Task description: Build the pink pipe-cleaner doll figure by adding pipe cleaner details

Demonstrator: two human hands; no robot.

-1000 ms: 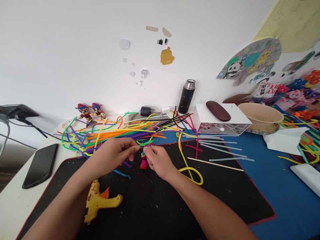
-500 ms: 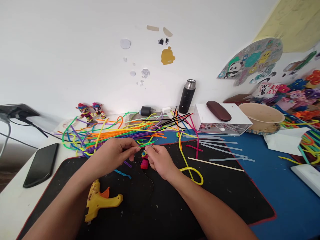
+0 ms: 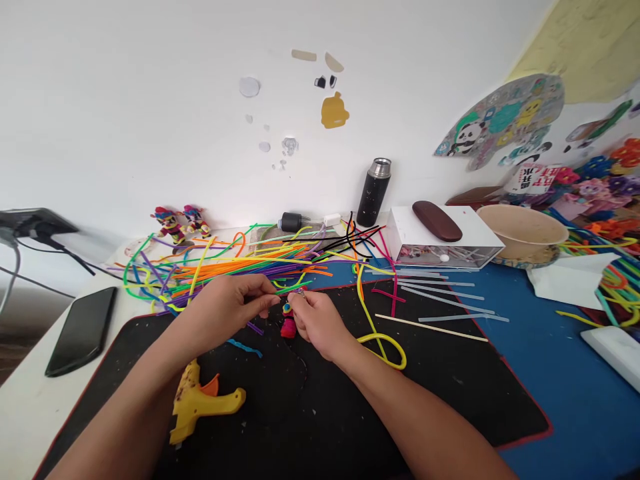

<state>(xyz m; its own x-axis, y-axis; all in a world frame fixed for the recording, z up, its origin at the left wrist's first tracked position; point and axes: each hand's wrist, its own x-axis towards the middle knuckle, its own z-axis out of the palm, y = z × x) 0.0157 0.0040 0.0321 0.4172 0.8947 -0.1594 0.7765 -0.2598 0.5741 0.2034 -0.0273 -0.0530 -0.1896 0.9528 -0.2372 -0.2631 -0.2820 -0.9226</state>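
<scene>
My right hand (image 3: 316,320) is closed on a small pipe-cleaner figure (image 3: 288,327) with a bright pink lower part and a bit of blue and yellow above it. Just left of it, my left hand (image 3: 250,301) has its thumb and fingertips pinched together; what lies between them is too small to make out. Both hands are over the back edge of the black mat (image 3: 350,413). Below my left hand lies a blue twisted piece (image 3: 245,347), and a yellow glue gun (image 3: 205,403) rests by my left forearm.
Coloured pipe cleaners (image 3: 245,263) spread behind my hands. Two small figures (image 3: 173,225), a black flask (image 3: 374,193) and a white box (image 3: 450,230) stand by the wall. Glue sticks (image 3: 445,293) and a wooden stick (image 3: 433,328) lie right, a phone (image 3: 83,330) left, a bowl (image 3: 523,230) back right.
The hands hold nearly the same pose, with only a very slight shift of the fingers. The whole view has moved a little.
</scene>
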